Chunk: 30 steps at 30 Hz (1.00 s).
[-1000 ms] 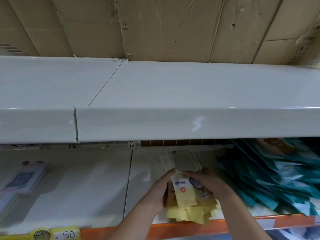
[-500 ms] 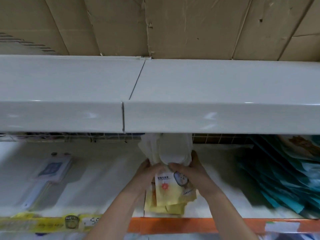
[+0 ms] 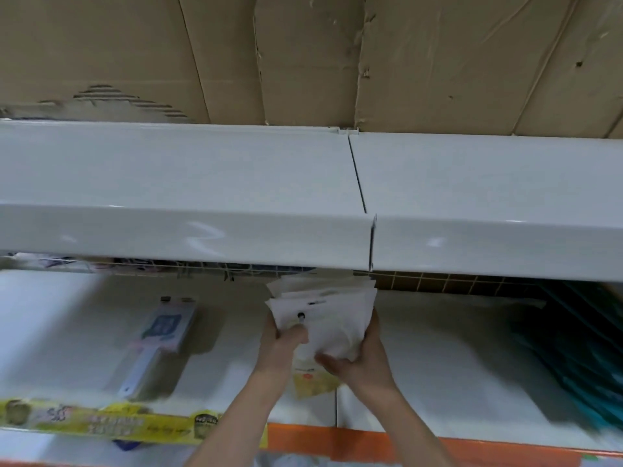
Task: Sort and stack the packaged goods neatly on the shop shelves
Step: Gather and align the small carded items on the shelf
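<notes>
A bundle of flat white-and-yellow packets (image 3: 328, 318) is held upright between both hands above the white lower shelf (image 3: 455, 372). My left hand (image 3: 281, 345) grips its left edge, thumb across the front. My right hand (image 3: 362, 355) clasps the right edge and underside. The packets' white tops fan out just under the front lip of the upper shelf (image 3: 202, 237); their yellow bottoms (image 3: 312, 380) hang below my hands.
A flat pastel boxed item with a handle (image 3: 158, 342) lies on the lower shelf to the left. Teal packets (image 3: 580, 358) lean in a pile at the right. A yellow price strip (image 3: 111, 421) and orange edge (image 3: 371, 444) run along the shelf front. Cardboard backs the upper shelf.
Both hands have lifted the packet bundle higher, up toward the upper shelf's lip. The view has swung left, so the teal packets now sit at the right edge.
</notes>
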Motion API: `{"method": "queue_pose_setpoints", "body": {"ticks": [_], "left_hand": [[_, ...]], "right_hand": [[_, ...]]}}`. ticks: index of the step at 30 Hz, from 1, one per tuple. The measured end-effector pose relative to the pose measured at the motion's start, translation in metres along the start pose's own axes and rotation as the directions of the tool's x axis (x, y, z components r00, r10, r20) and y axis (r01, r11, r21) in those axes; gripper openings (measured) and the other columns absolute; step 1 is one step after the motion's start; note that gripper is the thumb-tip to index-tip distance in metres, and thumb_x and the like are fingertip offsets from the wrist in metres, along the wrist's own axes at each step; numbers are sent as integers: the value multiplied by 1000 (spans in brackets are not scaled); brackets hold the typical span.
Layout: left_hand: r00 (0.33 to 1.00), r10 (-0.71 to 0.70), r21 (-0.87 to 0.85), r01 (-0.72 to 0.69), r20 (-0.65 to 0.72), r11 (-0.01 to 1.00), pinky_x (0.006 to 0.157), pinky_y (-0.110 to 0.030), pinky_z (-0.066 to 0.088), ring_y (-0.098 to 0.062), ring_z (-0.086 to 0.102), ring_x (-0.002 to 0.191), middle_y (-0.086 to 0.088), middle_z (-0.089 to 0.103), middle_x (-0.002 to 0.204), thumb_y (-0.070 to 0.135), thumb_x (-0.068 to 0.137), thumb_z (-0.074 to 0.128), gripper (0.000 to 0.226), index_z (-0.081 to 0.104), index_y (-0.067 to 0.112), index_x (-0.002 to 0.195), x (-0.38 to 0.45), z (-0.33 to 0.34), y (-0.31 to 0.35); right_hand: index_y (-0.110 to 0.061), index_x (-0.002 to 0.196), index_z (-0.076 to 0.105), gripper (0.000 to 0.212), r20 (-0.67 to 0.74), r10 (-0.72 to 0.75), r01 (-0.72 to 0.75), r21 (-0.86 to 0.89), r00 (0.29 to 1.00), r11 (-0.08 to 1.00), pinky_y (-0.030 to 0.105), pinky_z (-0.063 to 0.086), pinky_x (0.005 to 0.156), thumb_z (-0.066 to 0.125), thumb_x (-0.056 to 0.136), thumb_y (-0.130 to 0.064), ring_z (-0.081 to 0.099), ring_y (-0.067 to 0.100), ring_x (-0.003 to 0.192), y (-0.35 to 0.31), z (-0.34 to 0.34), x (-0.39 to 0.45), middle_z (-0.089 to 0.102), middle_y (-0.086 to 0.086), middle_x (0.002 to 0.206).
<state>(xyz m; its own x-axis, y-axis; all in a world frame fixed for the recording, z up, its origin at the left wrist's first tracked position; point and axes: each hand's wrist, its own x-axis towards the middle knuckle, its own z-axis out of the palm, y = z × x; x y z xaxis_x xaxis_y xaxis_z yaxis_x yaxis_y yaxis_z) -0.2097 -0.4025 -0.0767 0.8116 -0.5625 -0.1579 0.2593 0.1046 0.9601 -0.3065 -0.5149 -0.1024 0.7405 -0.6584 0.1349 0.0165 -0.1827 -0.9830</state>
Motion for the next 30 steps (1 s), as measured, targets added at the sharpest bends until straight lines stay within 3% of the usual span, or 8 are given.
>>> {"method": "queue_pose_setpoints", "body": {"ticks": [2, 7, 9, 12, 20, 22, 25, 30], "left_hand": [[999, 2, -22, -1, 48, 1000, 45, -3, 40, -14, 51, 72, -3, 55, 82, -1, 72, 71, 53, 53, -10, 121, -4, -1, -2], [998, 37, -29, -35, 49, 999, 58, -8, 48, -13, 62, 77, -11, 65, 95, 12, 55, 75, 88, 44, -10, 134, 2, 3, 0], [991, 54, -38, -50, 119, 998, 62, -14, 51, -12, 68, 80, -2, 70, 90, 23, 45, 74, 95, 47, -4, 132, 1, 4, 7], [979, 97, -25, -94, 182, 995, 60, -13, 50, -7, 69, 76, 7, 72, 79, 9, 49, 73, 84, 48, -10, 127, 0, 1, 15], [982, 94, -39, -89, 165, 995, 63, -19, 54, -16, 72, 83, -4, 74, 89, 29, 32, 91, 106, 50, -9, 123, -2, -5, 21], [983, 61, 7, -63, 173, 998, 63, -15, 53, -12, 72, 83, -5, 74, 93, 24, 40, 91, 96, 54, -8, 122, -2, -7, 16], [993, 29, 67, -36, 114, 997, 59, -11, 51, -6, 71, 81, -5, 70, 98, -3, 67, 82, 63, 54, -1, 124, -3, -7, 6], [994, 43, 141, -57, 104, 988, 69, -12, 53, -10, 68, 98, -4, 69, 114, 38, 42, 86, 98, 53, 13, 131, 4, -4, 2]], "right_hand": [[-33, 138, 29, 108, -21, 23, -22, 43, 1000, 999, 29, 58, 81, 91, 51, -21, 58, 2, 112, -3, -2, 0, 57, -13, 124], [-27, 133, 38, 80, -35, 32, -30, 72, 999, 997, 23, 54, 82, 80, 65, -21, 60, 11, 112, -9, -1, 5, 61, -7, 119], [-28, 129, 40, 71, 2, 43, -43, 75, 999, 996, 19, 54, 78, 77, 70, -10, 61, 11, 109, -9, 2, 4, 61, -6, 116], [-26, 129, 41, 75, -46, 16, -11, 103, 999, 995, 25, 55, 82, 75, 62, -24, 62, 12, 108, -9, 1, 2, 62, -1, 117], [-25, 128, 41, 76, -78, -4, 15, 145, 997, 989, 35, 57, 80, 69, 57, -25, 64, 15, 103, -12, 6, 3, 61, 3, 116], [-29, 126, 41, 72, -54, 24, -16, 139, 998, 990, 29, 56, 78, 69, 60, -18, 64, 11, 102, -10, 6, 0, 62, 3, 115], [-32, 121, 44, 65, -27, 49, -46, 116, 998, 992, 23, 55, 76, 66, 65, -7, 65, 7, 100, -8, 10, -4, 63, 3, 113], [-19, 126, 47, 64, -44, 106, -97, 174, 993, 980, 22, 55, 69, 63, 66, -5, 67, 11, 98, -5, 16, -6, 66, 4, 109]]}}
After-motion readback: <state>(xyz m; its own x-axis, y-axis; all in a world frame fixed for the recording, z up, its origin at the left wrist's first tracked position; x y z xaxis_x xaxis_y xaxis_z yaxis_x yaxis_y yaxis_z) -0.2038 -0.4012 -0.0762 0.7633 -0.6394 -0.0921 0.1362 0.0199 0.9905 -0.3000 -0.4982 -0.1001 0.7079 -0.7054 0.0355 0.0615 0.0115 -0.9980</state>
